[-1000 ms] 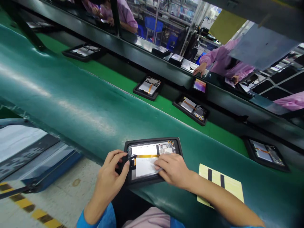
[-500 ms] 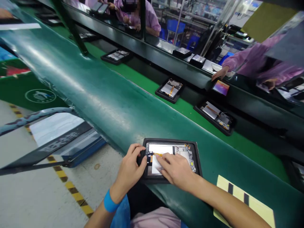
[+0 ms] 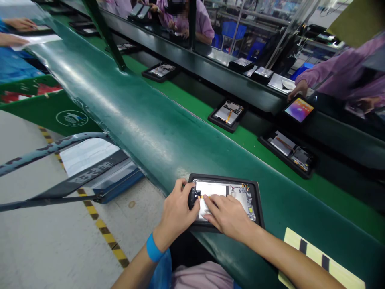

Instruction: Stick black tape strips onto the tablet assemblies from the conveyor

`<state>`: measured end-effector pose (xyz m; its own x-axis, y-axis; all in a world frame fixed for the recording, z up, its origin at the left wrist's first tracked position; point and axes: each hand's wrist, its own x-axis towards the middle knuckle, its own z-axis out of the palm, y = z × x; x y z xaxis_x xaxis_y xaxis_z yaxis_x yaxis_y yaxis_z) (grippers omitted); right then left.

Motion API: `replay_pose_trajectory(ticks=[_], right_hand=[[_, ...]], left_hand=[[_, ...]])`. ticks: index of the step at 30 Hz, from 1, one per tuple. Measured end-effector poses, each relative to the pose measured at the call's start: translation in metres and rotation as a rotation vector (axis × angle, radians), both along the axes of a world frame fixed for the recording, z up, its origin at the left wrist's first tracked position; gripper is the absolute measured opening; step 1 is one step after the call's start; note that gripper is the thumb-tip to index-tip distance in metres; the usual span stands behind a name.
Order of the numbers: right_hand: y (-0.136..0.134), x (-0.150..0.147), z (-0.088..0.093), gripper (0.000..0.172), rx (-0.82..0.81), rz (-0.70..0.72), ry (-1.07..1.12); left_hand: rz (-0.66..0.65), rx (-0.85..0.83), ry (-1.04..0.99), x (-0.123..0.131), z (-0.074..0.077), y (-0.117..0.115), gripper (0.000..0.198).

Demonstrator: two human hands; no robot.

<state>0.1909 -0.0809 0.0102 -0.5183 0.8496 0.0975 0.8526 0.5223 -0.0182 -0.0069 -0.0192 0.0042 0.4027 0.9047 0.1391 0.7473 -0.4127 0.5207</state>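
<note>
Tablet (image 3: 240, 196), insides bare, lies in black tray (image 3: 259, 202) at near edge of green bench (image 3: 144, 132). Left hand (image 3: 180, 204) half open, thumb and fingers apart, touching tray's left end. Right hand (image 3: 227, 210) loosely bent, forefinger on orange ribbon (image 3: 201, 197), gripping nothing. Yellow card (image 3: 343, 265) to the right.

Pale glare streaks the green mat (image 3: 180, 140) — lower-right corner dim, soft.
</note>
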Motion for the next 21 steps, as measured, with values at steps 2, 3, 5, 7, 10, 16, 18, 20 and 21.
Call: replay_pose_trajectory(ticks=[2, 3, 5, 7, 10, 16, 18, 20, 21], right_hand=[[0.000, -0.001, 0.001, 0.050, 0.010, 0.013, -0.001], [-0.001, -0.001, 0.001, 0.049, 0.015, 0.017, -0.001], [-0.001, -0.001, 0.002, 0.047, 0.023, 0.026, -0.001], [-0.001, -0.001, 0.002, 0.046, 0.032, 0.031, -0.006], [-0.001, -0.002, 0.002, 0.046, 0.034, 0.038, -0.025], [0.000, -0.003, 0.004, 0.046, 0.059, 0.045, -0.026], [0.000, -0.004, 0.004, 0.046, 0.078, 0.047, -0.021], [0.000, -0.004, 0.004, 0.045, 0.092, 0.053, -0.023], [-0.001, -0.003, 0.004, 0.045, 0.097, 0.056, -0.026]], left_hand=[[0.002, -0.001, 0.018, 0.003, 0.001, -0.001, 0.026], [0.005, -0.005, 0.025, 0.004, 0.001, -0.002, 0.027], [0.010, -0.018, 0.034, 0.006, 0.001, -0.002, 0.027], [0.004, -0.019, 0.029, 0.005, 0.001, -0.002, 0.026], [-0.041, 0.016, -0.016, -0.002, -0.001, -0.004, 0.024], [-0.217, 0.242, -0.018, -0.027, -0.008, -0.018, 0.028], [-0.273, 0.299, 0.050, -0.030, -0.008, -0.023, 0.033], [-0.299, 0.308, 0.119, -0.030, -0.008, -0.027, 0.038], [-0.301, 0.305, 0.144, -0.029, -0.008, -0.028, 0.039]])
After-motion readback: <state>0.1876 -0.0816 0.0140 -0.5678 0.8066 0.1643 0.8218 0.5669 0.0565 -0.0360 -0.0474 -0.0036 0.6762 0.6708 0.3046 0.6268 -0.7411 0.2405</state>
